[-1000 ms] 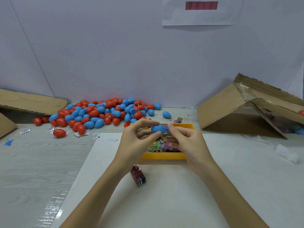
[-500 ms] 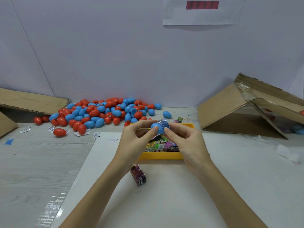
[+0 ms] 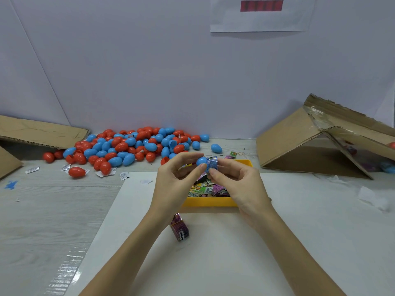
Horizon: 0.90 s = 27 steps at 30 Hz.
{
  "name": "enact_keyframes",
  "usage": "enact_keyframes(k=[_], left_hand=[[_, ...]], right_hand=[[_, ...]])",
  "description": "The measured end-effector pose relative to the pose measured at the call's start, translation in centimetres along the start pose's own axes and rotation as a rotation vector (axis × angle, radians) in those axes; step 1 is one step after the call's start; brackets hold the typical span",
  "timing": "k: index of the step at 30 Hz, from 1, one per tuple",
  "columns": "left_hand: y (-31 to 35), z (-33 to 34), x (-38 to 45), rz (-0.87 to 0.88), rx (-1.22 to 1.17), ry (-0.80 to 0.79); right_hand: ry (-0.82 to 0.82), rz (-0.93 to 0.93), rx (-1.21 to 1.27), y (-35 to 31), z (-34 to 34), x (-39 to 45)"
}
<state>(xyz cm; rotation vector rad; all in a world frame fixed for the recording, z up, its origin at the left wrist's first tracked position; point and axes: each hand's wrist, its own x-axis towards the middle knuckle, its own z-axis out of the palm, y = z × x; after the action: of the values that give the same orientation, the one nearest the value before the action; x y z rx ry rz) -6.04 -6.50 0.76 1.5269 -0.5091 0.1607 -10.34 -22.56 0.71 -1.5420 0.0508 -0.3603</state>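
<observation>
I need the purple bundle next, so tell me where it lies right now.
Head view, slightly left of centre: the bundle lies on the sheet, just this side of the tray, below the left hand that holds the egg.

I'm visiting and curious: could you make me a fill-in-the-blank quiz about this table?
The egg pinched by the left hand and right hand is coloured ____.
The tray below the hands is coloured ____.
The heap of loose eggs mixes blue with ____.
Missing words: blue, yellow, red.
</observation>
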Motion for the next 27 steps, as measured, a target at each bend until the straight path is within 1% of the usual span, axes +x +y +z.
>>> enact_keyframes(k=[4, 6, 8, 14, 18, 22, 27], left_hand=[[-0.2, 0.2, -0.2, 0.019, -0.028, -0.061], [-0.2, 0.2, -0.2, 0.069, 0.025, -0.095], [-0.1, 0.2, -0.2, 0.129, 0.104, -0.093], [0.1, -0.1, -0.1, 0.318, 0.271, -0.062], [0.3, 0.2, -0.1, 0.417, 0.388, -0.044], [0.3, 0.3, -0.2, 0.496, 0.43, -0.016], [0.2, 0.3, -0.1, 0.507, 0.431, -0.006]], right_hand=[[-0.007, 0.018, 0.07, -0.3, 0.0, -0.1], [-0.011, 0.055, 0.131, -0.6, -0.2, -0.1], [-0.036, 0.123, 0.225, -0.8, -0.3, -0.2], [-0.192, 0.391, 0.561, -1.9, -0.3, -0.3], [-0.185, 0.462, 0.612, -2.1, -0.3, -0.2], [-0.179, 0.522, 0.648, -2.3, -0.2, -0.3], [-0.188, 0.592, 0.728, -2.5, 0.2, -0.5]])
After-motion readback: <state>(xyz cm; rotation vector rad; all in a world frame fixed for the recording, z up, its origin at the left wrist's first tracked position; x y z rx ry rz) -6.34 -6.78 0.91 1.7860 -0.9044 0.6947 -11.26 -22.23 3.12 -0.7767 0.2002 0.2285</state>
